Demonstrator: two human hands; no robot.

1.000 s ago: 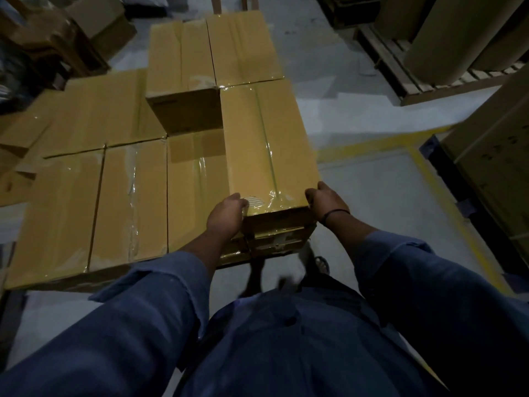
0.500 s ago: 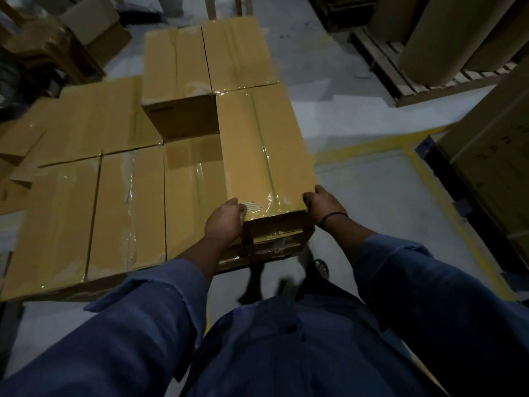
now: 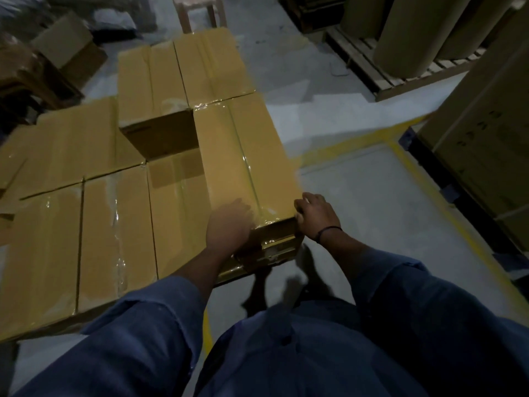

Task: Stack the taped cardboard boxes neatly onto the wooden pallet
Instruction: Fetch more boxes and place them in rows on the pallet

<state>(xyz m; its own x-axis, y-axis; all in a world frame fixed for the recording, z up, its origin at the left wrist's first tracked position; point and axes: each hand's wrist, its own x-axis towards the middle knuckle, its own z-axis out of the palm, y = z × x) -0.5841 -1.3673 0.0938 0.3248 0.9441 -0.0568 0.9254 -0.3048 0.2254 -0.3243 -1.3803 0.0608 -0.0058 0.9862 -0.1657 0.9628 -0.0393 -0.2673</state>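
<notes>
Grey concrete floor [image 3: 357, 196] with a yellow painted line [image 3: 357, 144] spread out to the right of the right fingers, dim and grainy. A taped box [image 3: 246, 144] lay lengthwise on the upper layer of a stack. Its near end was at the fingers, and its far end butted against two more boxes [image 3: 186, 73] beyond them. The right hand [image 3: 316, 217], with a dark band [image 3: 329, 232] at its wrist, gripped the near right corner, its fingers [image 3: 303, 203] curled over the top edge. The left hand [image 3: 229, 227] lay on the near left part of the top. Its fingers [image 3: 246, 209] were blurred, so whether they lay flat or clamped could not be told. Left of those fingers and lower sat a layer of boxes [image 3: 114, 230] with glossy tape, cut off at the left edge of the view. Whatever carried the stack was hidden beneath it. Far beyond the right fingers a slatted pallet [image 3: 372, 70] bore big rolls [image 3: 415, 32], their tops cut off. Blue sleeves [image 3: 148, 325] covered the upper forearms.
</notes>
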